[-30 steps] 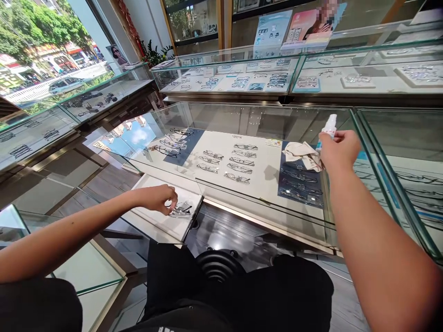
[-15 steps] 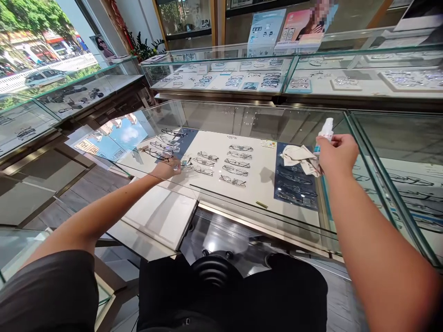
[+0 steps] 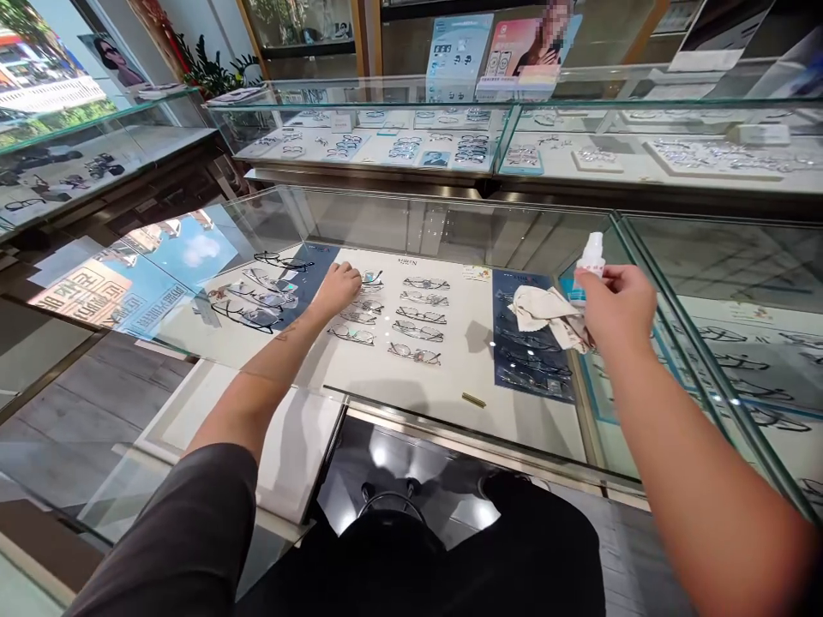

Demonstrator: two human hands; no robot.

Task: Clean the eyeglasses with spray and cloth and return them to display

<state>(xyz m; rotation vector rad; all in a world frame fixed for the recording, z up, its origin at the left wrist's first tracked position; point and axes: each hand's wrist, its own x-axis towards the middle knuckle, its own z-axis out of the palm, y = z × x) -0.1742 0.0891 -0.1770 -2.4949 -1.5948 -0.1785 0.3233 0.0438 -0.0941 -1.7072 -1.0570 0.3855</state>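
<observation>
My left hand (image 3: pixel 339 290) is closed at the left end of a pair of eyeglasses (image 3: pixel 371 278), which lies at the top of the left row on the white display board (image 3: pixel 450 317); its fingertips are partly hidden. In my right hand (image 3: pixel 621 300) is a small white spray bottle (image 3: pixel 592 255) with a blue label, held upright. A beige cleaning cloth (image 3: pixel 543 310) hangs from the same hand over the dark blue panel. Two rows of eyeglasses (image 3: pixel 417 331) lie on the board between my hands.
The glass counter (image 3: pixel 399 410) has a front edge close to my legs. Dark frames (image 3: pixel 248 315) lie at the left, and a small gold bar (image 3: pixel 474 399) sits near the front. Other glass showcases (image 3: pixel 386 154) with eyewear stand behind. Below is a black stool (image 3: pixel 392 531).
My left hand has moved right and away from me with the eyeglasses, to the top of the left row. My right hand still holds the bottle and cloth. The view has shifted.
</observation>
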